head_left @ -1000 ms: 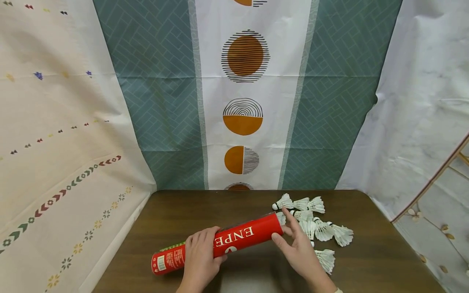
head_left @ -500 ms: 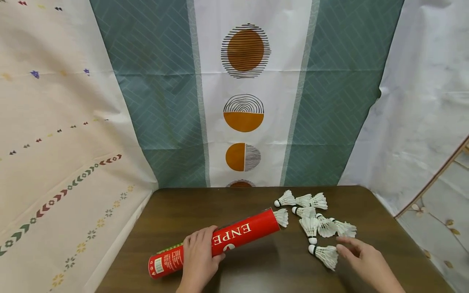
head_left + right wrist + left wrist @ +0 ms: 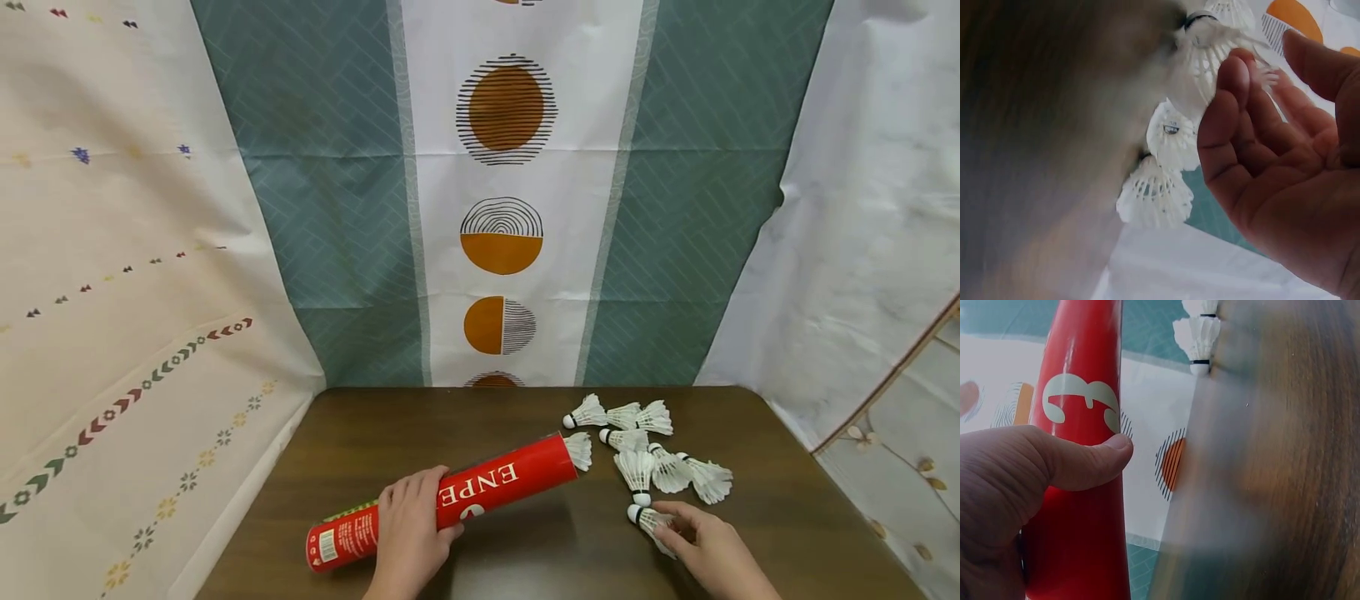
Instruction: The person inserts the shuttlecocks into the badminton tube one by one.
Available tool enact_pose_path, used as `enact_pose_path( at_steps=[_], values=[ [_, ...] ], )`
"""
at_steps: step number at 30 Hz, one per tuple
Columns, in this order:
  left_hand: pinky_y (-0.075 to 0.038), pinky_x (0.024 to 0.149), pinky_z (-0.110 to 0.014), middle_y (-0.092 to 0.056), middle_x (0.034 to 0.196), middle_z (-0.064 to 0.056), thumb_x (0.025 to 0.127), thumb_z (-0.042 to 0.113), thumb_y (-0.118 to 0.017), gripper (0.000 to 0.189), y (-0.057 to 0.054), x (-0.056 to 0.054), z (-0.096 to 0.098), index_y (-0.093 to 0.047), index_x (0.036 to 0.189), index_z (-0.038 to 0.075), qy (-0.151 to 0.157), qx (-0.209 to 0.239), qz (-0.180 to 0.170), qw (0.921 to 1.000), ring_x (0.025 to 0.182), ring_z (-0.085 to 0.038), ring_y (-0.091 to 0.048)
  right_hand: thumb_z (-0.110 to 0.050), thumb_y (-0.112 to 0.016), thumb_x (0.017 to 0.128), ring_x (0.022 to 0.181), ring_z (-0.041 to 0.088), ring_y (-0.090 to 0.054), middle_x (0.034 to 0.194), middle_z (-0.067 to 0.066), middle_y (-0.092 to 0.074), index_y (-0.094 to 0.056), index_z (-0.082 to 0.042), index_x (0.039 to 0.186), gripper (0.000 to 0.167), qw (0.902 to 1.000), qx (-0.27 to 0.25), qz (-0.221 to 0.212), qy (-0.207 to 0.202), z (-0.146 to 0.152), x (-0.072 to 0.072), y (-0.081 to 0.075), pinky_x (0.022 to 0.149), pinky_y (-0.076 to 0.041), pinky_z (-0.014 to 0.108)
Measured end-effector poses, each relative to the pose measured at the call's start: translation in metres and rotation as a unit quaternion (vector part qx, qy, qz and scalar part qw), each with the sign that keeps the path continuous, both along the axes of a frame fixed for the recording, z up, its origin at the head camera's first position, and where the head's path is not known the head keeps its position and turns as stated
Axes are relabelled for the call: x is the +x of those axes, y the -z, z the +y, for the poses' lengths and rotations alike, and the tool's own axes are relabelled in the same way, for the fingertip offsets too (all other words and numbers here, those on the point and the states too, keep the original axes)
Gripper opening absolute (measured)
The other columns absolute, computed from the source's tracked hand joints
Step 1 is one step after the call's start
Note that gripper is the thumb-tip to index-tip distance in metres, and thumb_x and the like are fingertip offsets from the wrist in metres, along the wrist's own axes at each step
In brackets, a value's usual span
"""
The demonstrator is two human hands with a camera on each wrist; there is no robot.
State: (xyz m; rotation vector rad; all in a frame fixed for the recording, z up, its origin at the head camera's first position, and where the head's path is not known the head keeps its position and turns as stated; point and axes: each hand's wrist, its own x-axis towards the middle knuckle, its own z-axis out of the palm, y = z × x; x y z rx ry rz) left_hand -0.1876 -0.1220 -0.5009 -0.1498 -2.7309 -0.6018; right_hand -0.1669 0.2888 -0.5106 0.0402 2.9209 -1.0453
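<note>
A red tube [image 3: 517,479] printed with white letters lies tilted across my left hand [image 3: 411,529], which grips its middle. In the left wrist view the thumb [image 3: 1094,464] crosses the tube's front. White feathers of a shuttlecock [image 3: 578,451] stick out of the tube's right end. My right hand [image 3: 708,546] is at the nearest loose shuttlecock [image 3: 649,523], with thumb and fingers around its feathered skirt. Its cork points left, away from the palm. In the right wrist view the curled fingers [image 3: 1233,78] touch the feathers and partly hide them.
Several other white shuttlecocks [image 3: 635,475] lie in a loose cluster on the right side of the brown wooden table [image 3: 420,425]. A patterned cloth [image 3: 510,350] hangs behind the table's back edge, with more cloth on both sides.
The right hand has left the tube's open end, swung right, then come back left onto the nearest shuttlecock, which has shifted slightly left. The left hand keeps its grip on the tube.
</note>
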Motion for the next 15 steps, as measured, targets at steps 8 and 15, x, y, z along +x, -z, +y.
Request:
enact_pose_path(
  at_steps=[8,15],
  values=[
    [-0.045,0.106,-0.067,-0.073,0.13,-0.008,0.062,0.028,-0.106,0.088,0.0012,0.0013,-0.0002,-0.061,0.137,0.018,0.003,-0.004,-0.007,1.0,0.121,-0.033,-0.063,-0.019,-0.081,0.095,0.083,0.004,-0.069,0.093,-0.008,-0.077,-0.076,-0.016,0.127,0.033,0.9979,0.04,0.045,0.025,0.0006,0.0006,0.0048,0.075,-0.055,0.03],
    [-0.045,0.107,-0.068,-0.072,0.131,-0.007,0.062,0.028,-0.105,0.087,0.0003,0.0018,-0.0001,-0.061,0.137,0.017,0.011,0.001,-0.018,0.9998,0.121,-0.033,-0.063,-0.016,-0.083,0.092,0.082,0.005,-0.072,0.093,-0.005,-0.079,-0.078,-0.016,0.123,0.031,0.996,0.039,0.069,0.041,0.005,0.0014,0.0022,0.074,-0.057,0.03]
  ],
)
